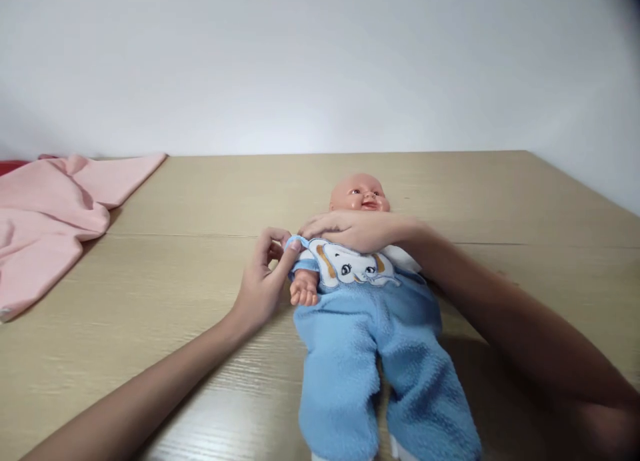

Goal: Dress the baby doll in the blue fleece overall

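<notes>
A baby doll (359, 193) lies on its back on the table, head away from me. It wears fuzzy blue overalls (340, 354) with a white animal-face bib over a white top. My left hand (267, 267) pinches a light-blue strap edge of the overalls (296, 241) between thumb and fingers, by the doll's shoulder on the left. Just below it, the doll's hand (304, 287) pokes out of a blue cuff. My right hand (357, 229) reaches across the doll's chest under its chin. Its fingertips close on the clothing by the same strap, partly hidden.
A pink cloth (55, 214) lies crumpled on the left of the wooden table (175, 281), with something red (13, 166) behind it. A pale wall (300, 67) rises behind the table's back edge.
</notes>
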Tool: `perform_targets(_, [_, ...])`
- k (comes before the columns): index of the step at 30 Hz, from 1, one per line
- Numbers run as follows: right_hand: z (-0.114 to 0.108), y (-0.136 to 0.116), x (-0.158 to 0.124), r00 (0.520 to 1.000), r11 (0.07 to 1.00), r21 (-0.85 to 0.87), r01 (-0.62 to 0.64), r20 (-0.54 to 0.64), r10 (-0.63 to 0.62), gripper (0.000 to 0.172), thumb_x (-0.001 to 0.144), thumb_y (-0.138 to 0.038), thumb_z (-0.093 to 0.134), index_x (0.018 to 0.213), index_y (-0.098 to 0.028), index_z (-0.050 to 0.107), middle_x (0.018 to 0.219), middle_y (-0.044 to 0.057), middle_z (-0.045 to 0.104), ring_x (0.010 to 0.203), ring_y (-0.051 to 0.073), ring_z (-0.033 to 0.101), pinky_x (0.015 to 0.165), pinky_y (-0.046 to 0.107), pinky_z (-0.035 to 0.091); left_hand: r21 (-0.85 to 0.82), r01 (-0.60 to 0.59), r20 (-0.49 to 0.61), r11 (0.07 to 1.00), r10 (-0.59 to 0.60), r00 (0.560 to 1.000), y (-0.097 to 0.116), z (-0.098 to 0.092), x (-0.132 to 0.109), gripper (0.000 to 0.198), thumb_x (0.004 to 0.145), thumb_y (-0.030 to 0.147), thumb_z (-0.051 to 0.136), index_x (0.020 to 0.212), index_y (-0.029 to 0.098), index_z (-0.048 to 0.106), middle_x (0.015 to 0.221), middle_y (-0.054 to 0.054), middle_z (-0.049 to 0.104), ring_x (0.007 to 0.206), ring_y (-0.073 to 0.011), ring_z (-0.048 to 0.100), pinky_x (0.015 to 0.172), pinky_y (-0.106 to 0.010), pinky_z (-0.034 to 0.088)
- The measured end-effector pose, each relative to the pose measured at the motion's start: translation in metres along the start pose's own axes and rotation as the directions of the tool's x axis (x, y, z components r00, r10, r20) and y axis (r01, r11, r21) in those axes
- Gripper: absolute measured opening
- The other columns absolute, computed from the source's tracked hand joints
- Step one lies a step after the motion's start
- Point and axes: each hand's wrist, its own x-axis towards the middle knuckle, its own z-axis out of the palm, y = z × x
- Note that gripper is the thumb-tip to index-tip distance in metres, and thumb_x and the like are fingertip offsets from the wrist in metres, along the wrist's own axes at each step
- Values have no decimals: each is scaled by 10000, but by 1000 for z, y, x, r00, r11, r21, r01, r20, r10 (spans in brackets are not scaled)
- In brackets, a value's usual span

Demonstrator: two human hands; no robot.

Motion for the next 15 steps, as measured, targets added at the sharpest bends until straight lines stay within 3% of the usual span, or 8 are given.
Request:
perform_targets(2, [-3, -13, -7, 986, 985, 32, -169, 10, 169, 345, 1166, -315, 509, 1341, -238, 796, 1493, 56, 789, 1379, 208, 721, 1133, 284, 527, -59, 68, 20, 996, -67, 998, -4, 1, -1, 323, 1068, 561, 775, 1084, 257, 665, 1016, 1, 683, 895, -158, 612, 777, -271, 479])
perform_targets(5, [5, -36, -14, 963, 961, -77, -264, -74, 259, 353, 1091, -473, 704, 1305, -207, 795, 1403, 112, 789, 1276, 279, 734, 1097, 339, 511, -120, 193, 75, 974, -185, 980, -5, 4, -2, 396, 1049, 636, 766, 1091, 259, 653, 990, 0, 704, 926, -172, 657, 811, -274, 518])
perform_targets(8, [19, -53, -14, 910, 914, -168, -371, -260, 321, 163, 1112, -291, 647, 1121, -162, 746, 1271, 130, 769, 1128, 249, 706, 972, 338, 465, -148, 248, 80, 957, -239, 968, -2, 7, -3, 426, 1038, 652, 772, 1080, 246, 650, 1073, -20, 728, 1027, -178, 677, 902, -271, 538])
perform_targets(10, [26, -58, -12, 859, 881, -132, -455, -324, 396, 158, 1117, -221, 578, 1002, -181, 678, 1179, 102, 767, 1018, 217, 679, 853, 328, 424, -204, 276, 98, 939, -261, 960, -1, 8, -2, 426, 1028, 640, 791, 1070, 245, 637, 1076, -11, 719, 1024, -165, 666, 906, -252, 533])
perform_targets(15, [42, -55, -2, 790, 822, -166, -545, -432, 436, 161, 1097, -164, 507, 993, -197, 625, 1031, 111, 795, 859, 225, 680, 703, 359, 331, -288, 393, 174, 874, -355, 918, -11, 5, 11, 536, 917, 678, 893, 1029, 244, 598, 941, 32, 688, 824, -121, 622, 729, -209, 509])
